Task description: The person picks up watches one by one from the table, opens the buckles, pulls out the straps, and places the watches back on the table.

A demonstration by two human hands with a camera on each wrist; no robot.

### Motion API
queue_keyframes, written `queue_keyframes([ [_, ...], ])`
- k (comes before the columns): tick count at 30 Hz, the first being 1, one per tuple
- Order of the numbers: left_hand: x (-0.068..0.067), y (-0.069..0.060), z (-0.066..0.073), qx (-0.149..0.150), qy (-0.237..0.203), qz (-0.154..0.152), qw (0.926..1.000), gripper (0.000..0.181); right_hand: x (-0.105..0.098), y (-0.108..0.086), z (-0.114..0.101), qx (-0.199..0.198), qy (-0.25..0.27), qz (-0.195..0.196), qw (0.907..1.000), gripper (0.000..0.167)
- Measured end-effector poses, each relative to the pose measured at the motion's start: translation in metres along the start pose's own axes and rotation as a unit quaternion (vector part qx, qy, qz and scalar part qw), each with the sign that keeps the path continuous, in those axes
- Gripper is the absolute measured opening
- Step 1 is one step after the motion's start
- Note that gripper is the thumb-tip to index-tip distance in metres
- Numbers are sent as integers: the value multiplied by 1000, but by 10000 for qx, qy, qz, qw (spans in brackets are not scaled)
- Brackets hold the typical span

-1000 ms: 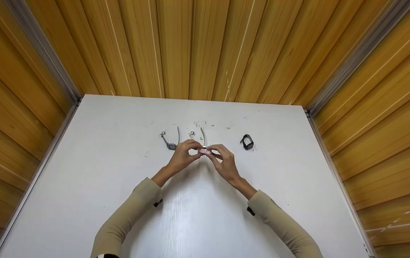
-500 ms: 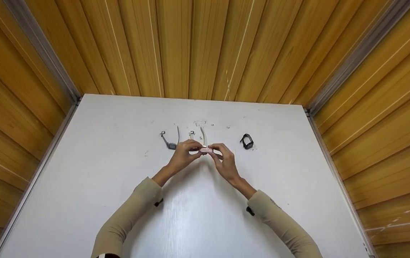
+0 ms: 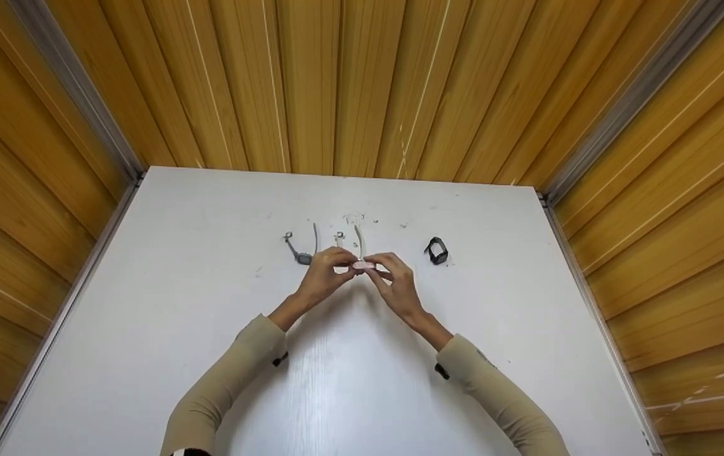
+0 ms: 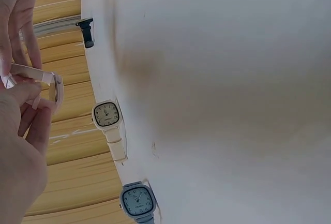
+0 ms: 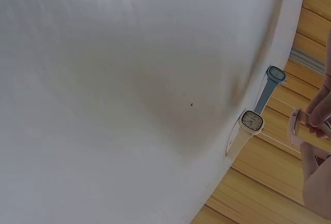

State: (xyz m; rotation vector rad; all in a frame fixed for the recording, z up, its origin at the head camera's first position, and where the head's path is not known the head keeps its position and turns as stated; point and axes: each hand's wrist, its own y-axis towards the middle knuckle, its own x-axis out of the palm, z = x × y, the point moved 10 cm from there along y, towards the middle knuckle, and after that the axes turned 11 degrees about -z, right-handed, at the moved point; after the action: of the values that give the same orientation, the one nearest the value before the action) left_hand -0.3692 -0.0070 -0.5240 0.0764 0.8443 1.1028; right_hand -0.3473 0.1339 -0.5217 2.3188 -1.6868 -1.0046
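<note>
Both my hands hold a pink wristwatch (image 3: 363,265) between them, raised off the white table. My left hand (image 3: 323,273) pinches one side with thumb and fingers, and my right hand (image 3: 398,288) pinches the other. In the left wrist view the watch's case (image 4: 57,87) shows edge-on, its pink strap bent and partly covered by fingers. Just beyond the hands lies a cream wristwatch (image 4: 106,114) with a square face. Left of it rests a grey-blue wristwatch (image 3: 303,258).
A black wristwatch (image 3: 438,251) with its strap looped lies to the right on the white table (image 3: 209,215). Small marks or specks dot the table's far part. Wood-panelled walls (image 3: 336,88) and grey metal posts (image 3: 76,82) enclose the back and sides.
The pink wristwatch tilts slightly between my fingers, and the right fingertips shift a little on it. Both arms stay nearly in place, and the other watches have not moved.
</note>
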Motion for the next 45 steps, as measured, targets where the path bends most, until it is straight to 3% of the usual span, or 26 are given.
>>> queue_keyframes([
  [6, 0, -1, 4, -23, 778, 44, 9970, 11, -1, 0, -4, -105, -524, -69, 9985, 16],
  [10, 1, -2, 6, 65, 991, 27, 9951, 12, 1, 0, -4, -66, -603, -230, 9979, 20],
  [17, 3, -3, 1, -4, 630, -39, 9980, 14, 2, -1, -1, 65, -382, -201, 9990, 17],
  [24, 4, -1, -4, -155, 121, -96, 9998, 10, -5, -1, -34, 238, -177, 225, 9993, 17],
  [29, 5, -3, -8, -220, -141, 21, 9997, 11, -6, -3, -31, 334, 12, 291, 9990, 17],
  [38, 2, -6, -9, -236, -63, 158, 9996, 13, -4, -1, -29, 442, 32, 168, 9989, 19],
  [45, 0, -7, -8, -240, 128, 194, 9994, 13, -1, 0, -35, 56, 46, 31, 10000, 22],
])
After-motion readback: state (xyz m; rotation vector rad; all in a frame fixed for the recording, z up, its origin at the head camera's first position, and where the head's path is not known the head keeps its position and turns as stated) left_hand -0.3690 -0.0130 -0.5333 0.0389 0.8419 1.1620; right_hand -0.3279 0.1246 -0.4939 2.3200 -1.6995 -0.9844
